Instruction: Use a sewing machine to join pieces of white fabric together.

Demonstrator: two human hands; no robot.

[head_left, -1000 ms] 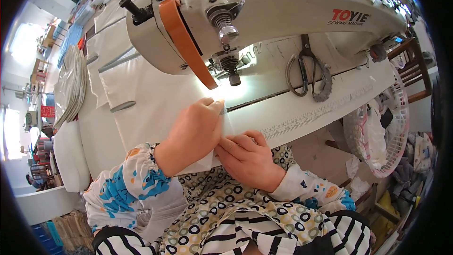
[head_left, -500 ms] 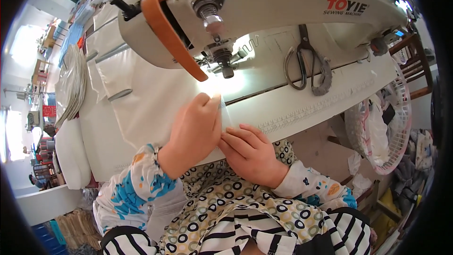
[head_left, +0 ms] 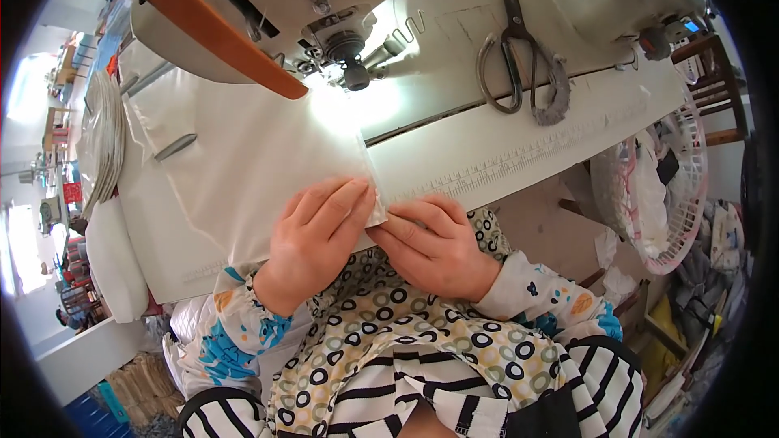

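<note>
We find the white fabric at the worktop's front edge, light and limp; left hand presses flat, right hand pinches its corner, the best hold.

Single head-worn fisheye view, looking steeply down, close over sewing machine table; edges bend at rim.

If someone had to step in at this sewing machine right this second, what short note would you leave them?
Left hand: flat on the white fabric, pressing its near corner to the table.
Right hand: fingertips pinching the fabric's edge at that corner.
The fabric lies under the sewing machine head, with the lit needle area just beyond the hands.
Scissors lie on the machine bed to the right.
Whether any seam is sewn cannot be seen.
</note>
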